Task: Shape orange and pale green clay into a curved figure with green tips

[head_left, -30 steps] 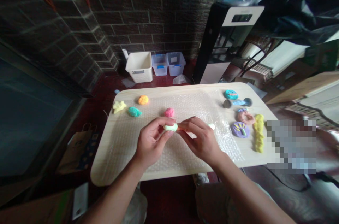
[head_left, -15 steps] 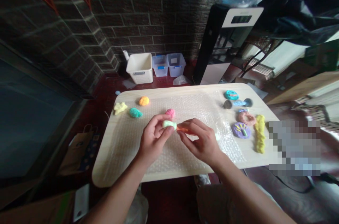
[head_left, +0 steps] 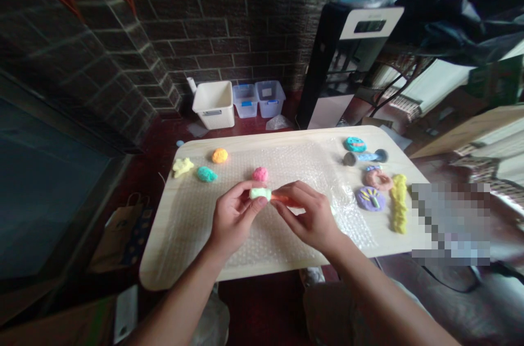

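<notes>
Centrally, above a table spread with bubble wrap, the left hand pinches a pale green piece between thumb and fingers, and the right hand grips the orange piece that meets it on the right. Just beyond the grip lies a pink lump; farther left are orange, teal and pale yellow lumps, and well to the right a blue dumbbell shape and a yellow strip.
</notes>
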Demonstrator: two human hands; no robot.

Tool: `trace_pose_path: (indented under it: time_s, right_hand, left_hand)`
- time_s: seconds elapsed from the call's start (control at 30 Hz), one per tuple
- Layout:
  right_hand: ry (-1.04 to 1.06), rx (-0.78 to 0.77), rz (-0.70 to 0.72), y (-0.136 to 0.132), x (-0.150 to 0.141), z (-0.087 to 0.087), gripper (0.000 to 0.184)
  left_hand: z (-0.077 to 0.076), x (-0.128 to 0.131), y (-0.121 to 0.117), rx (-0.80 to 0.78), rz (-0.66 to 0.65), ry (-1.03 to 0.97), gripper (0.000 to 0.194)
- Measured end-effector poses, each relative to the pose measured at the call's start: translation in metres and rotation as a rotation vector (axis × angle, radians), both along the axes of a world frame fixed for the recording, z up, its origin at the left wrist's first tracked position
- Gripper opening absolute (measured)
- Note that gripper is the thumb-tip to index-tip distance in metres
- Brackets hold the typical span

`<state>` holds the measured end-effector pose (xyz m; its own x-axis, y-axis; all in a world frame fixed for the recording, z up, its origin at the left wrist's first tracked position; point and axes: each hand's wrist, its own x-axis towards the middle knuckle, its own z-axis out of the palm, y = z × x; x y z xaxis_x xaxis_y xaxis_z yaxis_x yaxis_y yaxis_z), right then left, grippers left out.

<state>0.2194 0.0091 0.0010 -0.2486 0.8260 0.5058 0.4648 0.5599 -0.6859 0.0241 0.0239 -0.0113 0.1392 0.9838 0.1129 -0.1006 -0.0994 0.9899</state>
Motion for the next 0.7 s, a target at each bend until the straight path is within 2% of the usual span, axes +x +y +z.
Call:
trace_pose_path:
  time_s: [0.1,0.37,0.53,0.7]
  right_hand:
    - [0.032,-0.054,-0.010,-0.0005,0.0004,0.0014,0.016]
    - [0.058,-0.010,0.029,0.0016,0.0000,0.0066,0.013]
    - [0.038,0.032,0.035,0.0018,-0.0009,0.0050,0.014]
    - [0.033,0.055,0.041,0.0009,-0.0028,0.0039,0.013]
  left_hand:
    - [0.0011,-0.0009,0.0004,0.001,-0.013,-0.007,0.027]
    - [0.0011,-0.0027,-0.0014,0.024,-0.022,0.032,0.025]
    - [0.0014,-0.0025,0.0003,-0.020,0.010,0.016,0.026]
    - [0.0046,-0.0024,0.0003,0.000,-0.014,0.072,0.024]
